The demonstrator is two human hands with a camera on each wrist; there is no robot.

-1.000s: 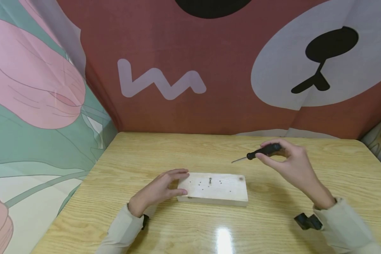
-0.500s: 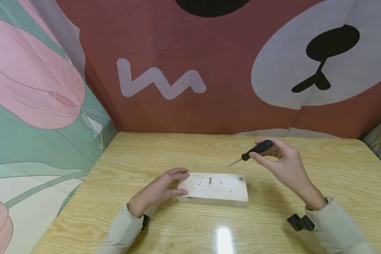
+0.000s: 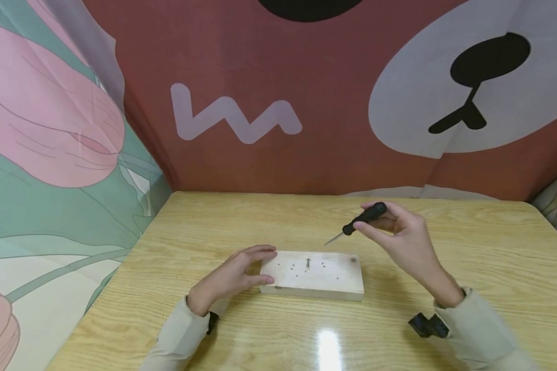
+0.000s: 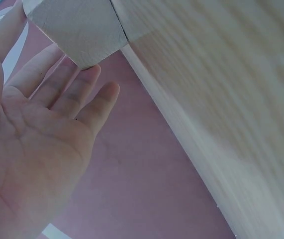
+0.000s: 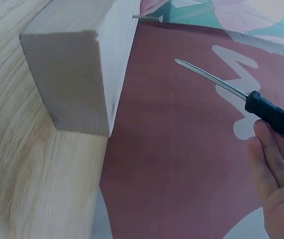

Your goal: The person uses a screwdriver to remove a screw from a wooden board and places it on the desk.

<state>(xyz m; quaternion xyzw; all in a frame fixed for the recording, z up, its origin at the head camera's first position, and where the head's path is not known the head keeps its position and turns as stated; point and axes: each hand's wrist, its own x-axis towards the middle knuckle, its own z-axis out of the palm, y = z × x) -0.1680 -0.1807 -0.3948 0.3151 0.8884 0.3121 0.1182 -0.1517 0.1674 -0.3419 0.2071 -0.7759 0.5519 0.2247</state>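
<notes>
A pale wooden block (image 3: 322,283) lies flat on the table with several small holes in its top. One screw (image 3: 308,263) stands upright in it, and the screw's thread (image 5: 152,19) shows in the right wrist view. My left hand (image 3: 234,273) holds the block's left end, thumb at the front and fingers behind. In the left wrist view, fingertips touch the block's end (image 4: 77,30). My right hand (image 3: 406,239) pinches the black handle of a screwdriver (image 3: 365,218) between thumb and fingers. Its thin metal shaft (image 5: 211,77) slants down leftward, the tip above and apart from the block.
The light wood-grain table (image 3: 204,221) reaches back to a red cloth backdrop (image 3: 269,170) with a cartoon animal print. A flower-patterned cloth (image 3: 74,206) hangs along the left side. A black wrist device (image 3: 429,325) sits at the right cuff.
My right hand has moved left with the screwdriver, bringing its tip nearer the screw; the handle has tilted more upright. My left hand and the block have stayed put.
</notes>
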